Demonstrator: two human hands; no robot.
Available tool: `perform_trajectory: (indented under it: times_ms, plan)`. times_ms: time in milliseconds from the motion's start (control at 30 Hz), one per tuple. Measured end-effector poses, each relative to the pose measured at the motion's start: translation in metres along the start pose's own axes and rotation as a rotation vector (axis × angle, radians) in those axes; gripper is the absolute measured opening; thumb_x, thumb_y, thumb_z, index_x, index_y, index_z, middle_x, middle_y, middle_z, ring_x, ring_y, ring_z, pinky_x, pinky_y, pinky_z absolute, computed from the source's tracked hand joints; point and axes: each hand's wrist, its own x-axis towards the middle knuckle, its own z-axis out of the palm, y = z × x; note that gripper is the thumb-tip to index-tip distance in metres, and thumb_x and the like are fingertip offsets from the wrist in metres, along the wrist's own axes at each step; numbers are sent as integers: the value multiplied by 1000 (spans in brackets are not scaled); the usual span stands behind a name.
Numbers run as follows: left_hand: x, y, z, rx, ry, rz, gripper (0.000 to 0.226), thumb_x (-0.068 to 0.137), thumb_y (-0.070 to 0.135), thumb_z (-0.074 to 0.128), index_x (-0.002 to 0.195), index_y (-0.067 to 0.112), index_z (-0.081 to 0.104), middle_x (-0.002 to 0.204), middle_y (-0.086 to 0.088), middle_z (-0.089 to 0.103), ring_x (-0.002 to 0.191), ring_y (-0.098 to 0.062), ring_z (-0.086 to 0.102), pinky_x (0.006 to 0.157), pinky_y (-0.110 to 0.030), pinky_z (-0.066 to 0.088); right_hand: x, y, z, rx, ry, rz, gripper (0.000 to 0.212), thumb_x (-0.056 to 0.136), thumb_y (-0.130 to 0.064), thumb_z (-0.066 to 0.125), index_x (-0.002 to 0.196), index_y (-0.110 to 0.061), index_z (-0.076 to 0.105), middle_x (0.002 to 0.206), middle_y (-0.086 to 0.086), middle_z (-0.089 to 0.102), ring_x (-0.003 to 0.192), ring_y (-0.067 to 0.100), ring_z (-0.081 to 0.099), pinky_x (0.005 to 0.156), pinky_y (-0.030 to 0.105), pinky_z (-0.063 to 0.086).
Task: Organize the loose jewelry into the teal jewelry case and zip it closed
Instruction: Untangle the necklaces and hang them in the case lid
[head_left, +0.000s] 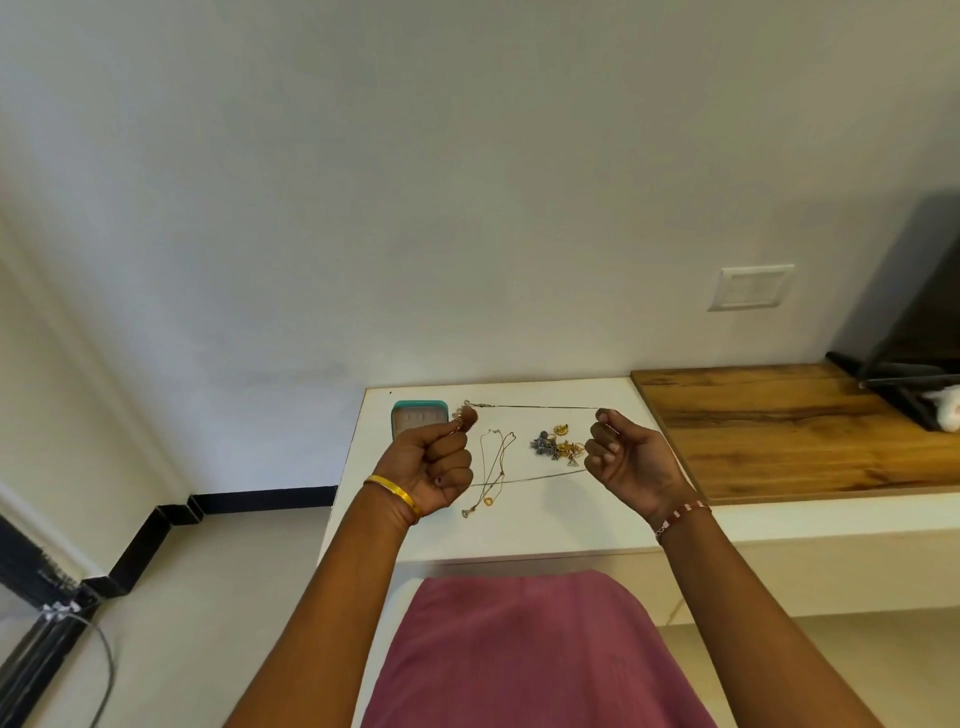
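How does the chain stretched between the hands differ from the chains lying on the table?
The stretched chain is pulled into a straight loop, pinched by the left hand and right hand. The table chains lie slack and curved on the white table, untouched. All are thin, and none is in the teal case yet.

Even soft daylight, faint shadows, wide-angle warp at edges, slightly soft focus.

pale wall (467, 182) with switch plate (751, 287); white counter (613, 519), wood top (779, 431), black skirting (260, 500).
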Motion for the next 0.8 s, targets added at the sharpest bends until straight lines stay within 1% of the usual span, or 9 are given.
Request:
perform_trajectory:
  times_ms: [133,233,333,433,500,567,633,700,800]
  plan:
    - [4,1,-11,-55,-1,91,41,32,-4,80,65,10,59,53,2,48,41,-8,39,39,-20,38,0,1,-1,-92,-11,2,33,50,-22,84,73,-11,64,49,-3,40,37,8,33,35,16,31]
    - [2,8,-13,-52,14,115,39,30,4,78,62,9,56,57,-1,51,41,-8,32,39,-20,34,-2,3,-1,-151,76,-4,14,67,-17,67,79,-10,65,48,-3,40,37,7,34,35,16,32]
    - [1,13,-10,-16,132,83,27,59,31,69,57,12,50,46,3,37,45,-7,13,36,-17,19,-6,8,-5,-171,127,8,18,87,-8,46,84,-8,64,46,-3,41,39,8,40,42,18,42]
    - [3,12,-9,25,234,67,50,90,48,36,52,16,43,35,5,31,41,-7,8,30,-14,17,-5,14,-7,-118,156,8,21,87,-11,48,79,-10,67,43,-2,41,43,11,50,56,26,56]
    - [4,8,-9,83,274,78,44,95,38,33,58,17,45,31,5,29,31,-6,10,28,-13,17,-4,15,-10,-60,130,-5,11,77,-19,61,76,-11,68,43,-2,44,50,15,58,69,35,59]
    - [5,4,-10,116,305,76,33,96,29,33,70,16,49,29,4,28,24,-4,17,27,-13,18,-3,15,-13,-15,101,-20,17,65,-24,74,76,-12,68,45,-1,47,60,19,64,82,42,56]
    - [6,0,-13,88,317,79,30,96,25,33,80,14,55,29,3,28,24,-5,17,28,-14,18,-3,16,-12,18,116,-25,15,71,-24,70,78,-12,66,46,1,46,65,21,64,86,48,52]
    - [8,-2,-18,30,325,97,28,96,23,33,83,13,56,30,3,29,24,-5,22,29,-13,19,-1,17,-8,42,145,-45,14,84,-21,55,84,-10,63,46,0,43,58,18,60,83,48,55]
    - [12,-7,-23,-69,340,148,29,96,22,32,79,14,53,33,4,30,26,-5,27,31,-14,22,5,22,-1,22,183,-87,16,87,-18,49,93,-10,61,46,-3,39,43,9,44,64,30,58]
